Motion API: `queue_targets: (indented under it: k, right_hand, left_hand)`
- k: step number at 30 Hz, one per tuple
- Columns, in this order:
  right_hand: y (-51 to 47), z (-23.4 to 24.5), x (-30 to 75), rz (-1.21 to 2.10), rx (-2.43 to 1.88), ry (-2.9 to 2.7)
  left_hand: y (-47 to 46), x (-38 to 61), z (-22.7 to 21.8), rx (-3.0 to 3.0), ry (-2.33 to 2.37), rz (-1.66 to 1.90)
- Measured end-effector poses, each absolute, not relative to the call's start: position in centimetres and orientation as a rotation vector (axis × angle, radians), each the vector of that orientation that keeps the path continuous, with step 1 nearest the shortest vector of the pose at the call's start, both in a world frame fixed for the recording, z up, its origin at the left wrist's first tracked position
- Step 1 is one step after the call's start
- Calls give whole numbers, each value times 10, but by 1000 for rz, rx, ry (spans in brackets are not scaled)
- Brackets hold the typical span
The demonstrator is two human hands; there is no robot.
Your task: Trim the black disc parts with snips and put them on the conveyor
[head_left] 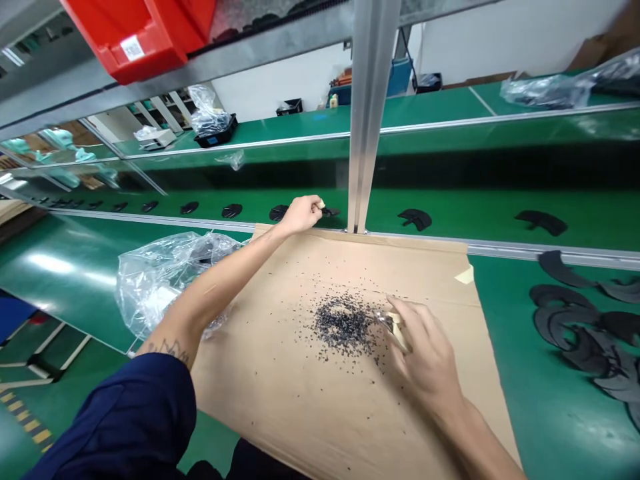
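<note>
My left hand reaches out over the green conveyor belt, fingers curled in at the near edge of a black curved part. Pale covers sit on some fingertips. Over the cardboard sheet, my right hand is closed around small pliers with a metal head; their handles are mostly hidden by the fingers. Left of the pliers' head lies a scattered pile of tiny black bits. Another black curved part rests on the belt beyond the right hand.
Several black parts lie heaped on the green table at right. A clear plastic bag sits left of the cardboard, under my left forearm. An upright metal post stands ahead. A red bin hangs overhead at left.
</note>
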State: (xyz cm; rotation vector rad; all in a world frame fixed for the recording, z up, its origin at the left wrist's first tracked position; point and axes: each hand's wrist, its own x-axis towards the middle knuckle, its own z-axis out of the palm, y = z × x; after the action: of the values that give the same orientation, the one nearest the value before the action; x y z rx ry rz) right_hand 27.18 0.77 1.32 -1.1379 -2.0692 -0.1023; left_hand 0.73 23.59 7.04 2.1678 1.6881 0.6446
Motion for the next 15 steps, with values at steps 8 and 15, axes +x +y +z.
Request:
queue_targets:
  k: [8,15]
  right_hand:
    - [1,22,246,139,-876,-1962]
    - [2,19,234,448,-805,-1983]
  left_hand:
    - [72,-3,66,1852,964,441]
    - [29,-40,77,1909,1035,397]
